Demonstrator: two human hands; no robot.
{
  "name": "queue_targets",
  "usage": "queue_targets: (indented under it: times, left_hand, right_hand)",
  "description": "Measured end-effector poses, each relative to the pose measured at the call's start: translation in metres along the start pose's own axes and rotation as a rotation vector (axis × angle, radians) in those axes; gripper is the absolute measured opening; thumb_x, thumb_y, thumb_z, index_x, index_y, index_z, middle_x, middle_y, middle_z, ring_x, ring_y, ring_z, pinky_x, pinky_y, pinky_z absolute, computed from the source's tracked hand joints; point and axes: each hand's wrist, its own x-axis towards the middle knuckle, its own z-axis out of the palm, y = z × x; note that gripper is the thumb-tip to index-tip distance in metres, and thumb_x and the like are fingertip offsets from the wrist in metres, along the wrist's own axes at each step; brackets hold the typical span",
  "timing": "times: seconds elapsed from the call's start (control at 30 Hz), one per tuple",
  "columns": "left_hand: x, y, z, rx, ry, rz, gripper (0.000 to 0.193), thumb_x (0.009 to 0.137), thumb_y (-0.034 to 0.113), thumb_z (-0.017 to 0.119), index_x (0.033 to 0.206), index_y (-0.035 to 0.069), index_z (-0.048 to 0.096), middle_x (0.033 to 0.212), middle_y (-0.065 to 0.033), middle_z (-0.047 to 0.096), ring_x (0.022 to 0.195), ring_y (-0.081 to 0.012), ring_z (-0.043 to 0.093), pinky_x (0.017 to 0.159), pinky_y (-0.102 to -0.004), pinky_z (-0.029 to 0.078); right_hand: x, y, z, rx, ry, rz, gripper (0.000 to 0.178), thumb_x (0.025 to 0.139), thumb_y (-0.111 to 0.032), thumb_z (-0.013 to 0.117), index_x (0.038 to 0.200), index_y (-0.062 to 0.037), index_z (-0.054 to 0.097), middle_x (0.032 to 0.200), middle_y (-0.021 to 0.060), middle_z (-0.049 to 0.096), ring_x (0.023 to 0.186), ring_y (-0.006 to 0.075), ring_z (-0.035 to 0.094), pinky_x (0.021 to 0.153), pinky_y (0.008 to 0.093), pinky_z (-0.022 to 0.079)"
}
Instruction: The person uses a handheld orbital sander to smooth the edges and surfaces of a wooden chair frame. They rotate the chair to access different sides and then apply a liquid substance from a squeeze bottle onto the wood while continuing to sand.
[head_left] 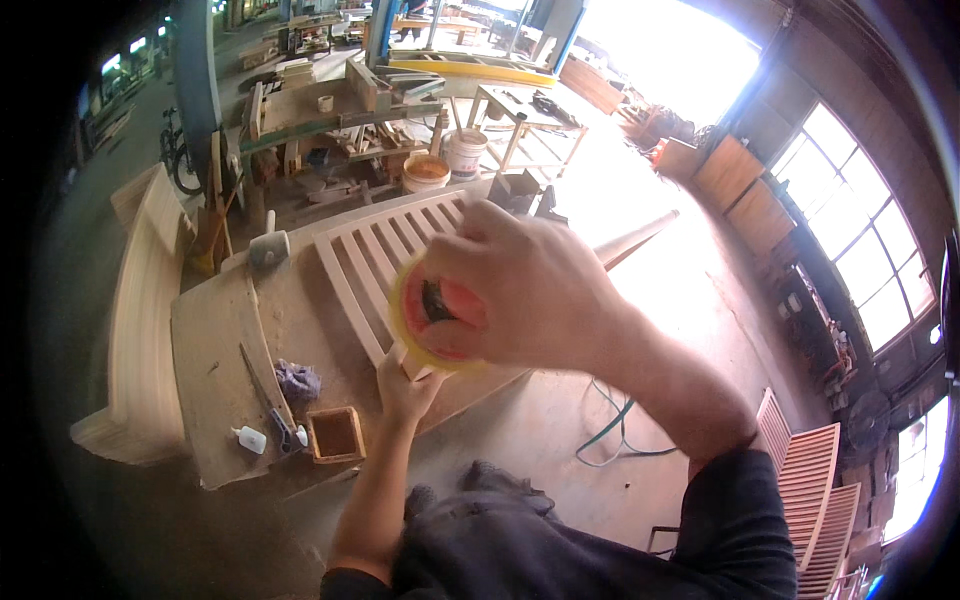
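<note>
While the right hand clamps a yellow-and-red pad above the slatted frame, the left hand grips the frame's near edge just beneath; slats run away from the person.

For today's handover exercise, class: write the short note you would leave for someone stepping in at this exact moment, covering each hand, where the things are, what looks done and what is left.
Right hand: raised, gripping a round yellow and red tool by its top; whether it touches the wood cannot be told.
Left hand: steadying the near end of the slatted wooden frame lying on the workbench.
On the bench: a mallet at the far side, a crumpled rag, a small wooden box and a little white bottle near the front edge.
Done: the frame is assembled, slats in place.
Left: how far the surface is worked cannot be judged; check it by touch.
</note>
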Motion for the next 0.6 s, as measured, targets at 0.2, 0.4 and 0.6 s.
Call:
queue_targets:
  times: [0.2, 0.4, 0.6]
  left_hand:
    - [0.011, 0.05, -0.004, -0.106, -0.088, -0.017, 0.038, 0.085, 0.014, 0.087, 0.117, 0.003, 0.072, 0.105, -0.017, 0.078, 0.101, -0.0301, 0.078, 0.085, -0.0394, 0.059]
    - [0.01, 0.014, -0.013, 0.009, -0.186, -0.005, 0.038, 0.089, 0.03, 0.088, 0.105, 0.001, 0.07, 0.098, -0.0179, 0.078, 0.095, -0.0308, 0.078, 0.08, -0.0407, 0.059]
    - [0.003, -0.009, 0.008, -0.172, -0.045, -0.051, 0.048, 0.081, 0.039, 0.094, 0.098, 0.003, 0.068, 0.092, -0.0152, 0.077, 0.087, -0.028, 0.077, 0.075, -0.0409, 0.058]
  right_hand:
    - [-0.079, -0.031, 0.057, -0.02, 0.422, 0.06, 0.036, 0.086, -0.029, 0.082, 0.119, -0.0248, 0.07, 0.125, 0.0082, 0.062, 0.1, 0.0257, 0.071, 0.074, 0.0401, 0.063]
    - [-0.112, -0.039, 0.184, 0.034, 0.795, 0.023, 0.05, 0.074, -0.018, 0.089, 0.12, -0.0268, 0.072, 0.125, 0.0096, 0.062, 0.1, 0.0317, 0.07, 0.074, 0.041, 0.061]
    - [-0.127, -0.04, 0.191, 0.254, 0.68, 0.151, 0.049, 0.075, -0.015, 0.089, 0.119, -0.0269, 0.072, 0.123, 0.01, 0.062, 0.098, 0.0338, 0.069, 0.074, 0.0419, 0.061]
